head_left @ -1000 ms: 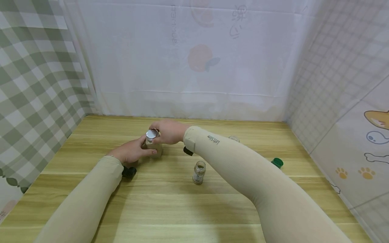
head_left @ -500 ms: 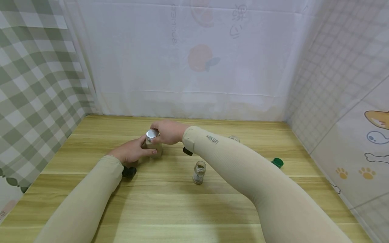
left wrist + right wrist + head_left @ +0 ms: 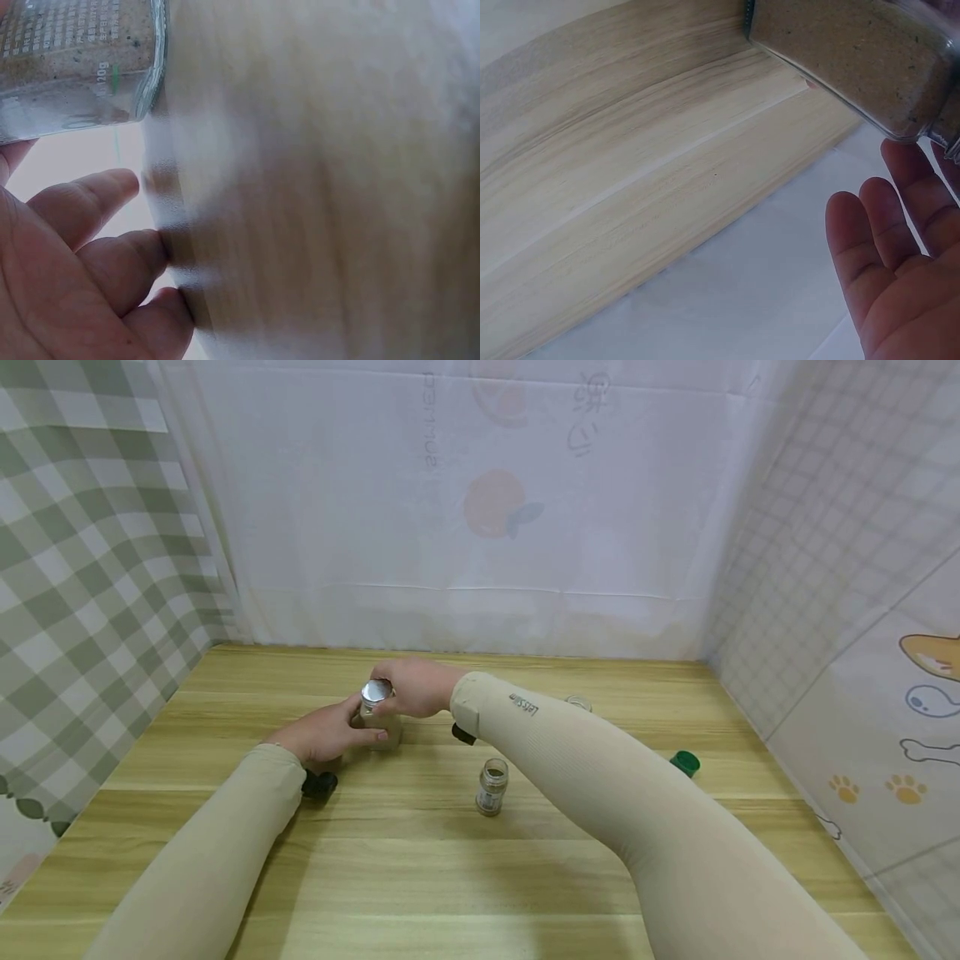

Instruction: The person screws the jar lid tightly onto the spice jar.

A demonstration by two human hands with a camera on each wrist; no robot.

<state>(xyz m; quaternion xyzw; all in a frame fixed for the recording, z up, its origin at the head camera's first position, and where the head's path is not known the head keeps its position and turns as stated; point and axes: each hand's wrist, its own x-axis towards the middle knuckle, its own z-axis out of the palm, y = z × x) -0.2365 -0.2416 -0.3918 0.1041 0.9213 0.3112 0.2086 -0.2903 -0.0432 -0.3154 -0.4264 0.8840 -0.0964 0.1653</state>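
Note:
A square glass jar with a silver lid stands upright on the left of the wooden table. My left hand grips its body, thumb across the near side. At the lid, my right hand pinches the rim between thumb and fingers. Speckled brown powder fills much of the jar in the right wrist view; the other right fingers are extended below it. In the left wrist view, printed text shows on the jar, and several left fingers rest against the table.
A small uncapped glass bottle with a label stands mid-table. A green cap lies at the right, partly behind my right sleeve. Another clear glass rim shows beyond that sleeve. A white curtain hangs along the back edge.
Between 1.0 and 0.5 seconds ago the right fingers shifted very slightly on the lid. Both hands have otherwise stayed in place, and the jar has not visibly moved.

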